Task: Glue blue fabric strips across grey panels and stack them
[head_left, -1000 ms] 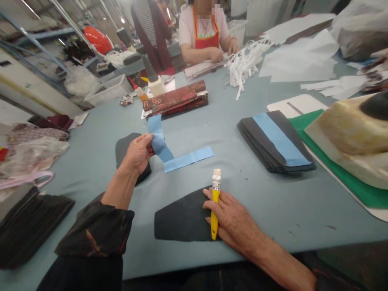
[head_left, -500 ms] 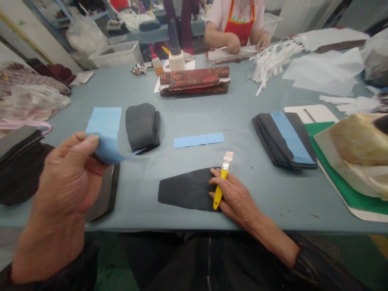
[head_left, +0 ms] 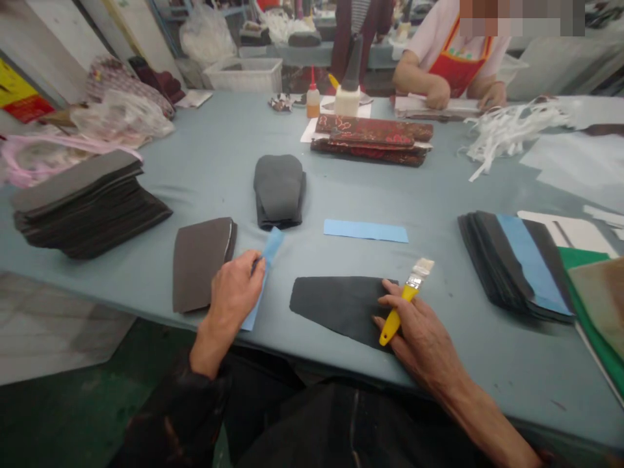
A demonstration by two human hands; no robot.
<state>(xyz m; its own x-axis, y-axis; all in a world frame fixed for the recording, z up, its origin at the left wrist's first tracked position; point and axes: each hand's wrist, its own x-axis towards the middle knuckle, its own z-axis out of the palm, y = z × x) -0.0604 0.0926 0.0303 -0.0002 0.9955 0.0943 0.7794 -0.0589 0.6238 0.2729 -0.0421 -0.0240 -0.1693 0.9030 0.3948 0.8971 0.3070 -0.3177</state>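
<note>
My left hand (head_left: 233, 292) grips a light blue strip (head_left: 266, 260) and rests with it on the grey table (head_left: 219, 149), between a brown-grey cut piece (head_left: 199, 260) and a flat dark tapered piece (head_left: 341, 302). My right hand (head_left: 422, 331) lies on the right end of that dark piece with its fingers closed around a yellow-handled brush (head_left: 404, 299), bristles pointing up and to the right. A second light blue strip (head_left: 365, 230) lies flat just beyond the dark piece.
A tall stack of dark pieces (head_left: 88, 201) sits at the left, a grey folded stack (head_left: 279, 188) in the middle, and a dark stack topped with blue (head_left: 517, 260) at the right. Red patterned pieces (head_left: 373, 138), glue bottles (head_left: 348, 88) and a person in a red apron (head_left: 458, 62) are at the far side.
My left hand came down from in front of the camera and set the blue strip on the table beside the brown-grey piece. The view swung left. My right hand stayed on the dark piece.
</note>
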